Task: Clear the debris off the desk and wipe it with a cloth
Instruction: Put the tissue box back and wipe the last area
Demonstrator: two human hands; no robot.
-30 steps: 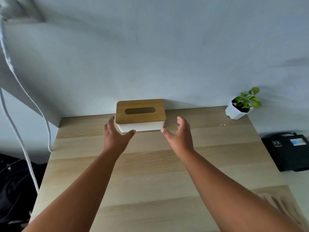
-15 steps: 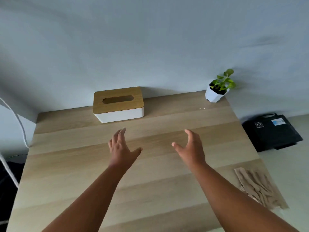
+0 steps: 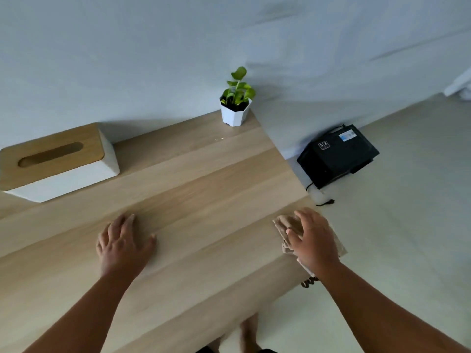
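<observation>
There was one desk (image 3: pixel 193 200) of pale wood before me, and on it one tissue box (image 3: pixel 54 161) with a wooden lid and white body at the far left, one small potted plant (image 3: pixel 235 108) in a white pot at the far right corner against the wall, and one beige cloth (image 3: pixel 285 225) lying at the right edge. Two tiny pale specks (image 3: pixel 219 139) lay on the wood just in front of the pot, the only debris I could make out. My left hand (image 3: pixel 123 244) rested palm down on the bare desk, fingers straight and a little spread, holding nothing. My right hand (image 3: pixel 312 238) lay on top of the cloth, the fingers bent down over it; whether they had actually closed on the fabric I could not tell, since the hand itself hid most of the cloth. Off the desk, one black box (image 3: pixel 336 155) with a cord sat on the pale floor beside the wall, and my bare feet (image 3: pixel 248 332) showed below the near edge. Half a second before, both hands had been hovering open over the middle of the desk and the cloth had lain untouched well to the right of them; a second before, they had been up at the tissue box, one on either side. My view had also swung rightward.
</observation>
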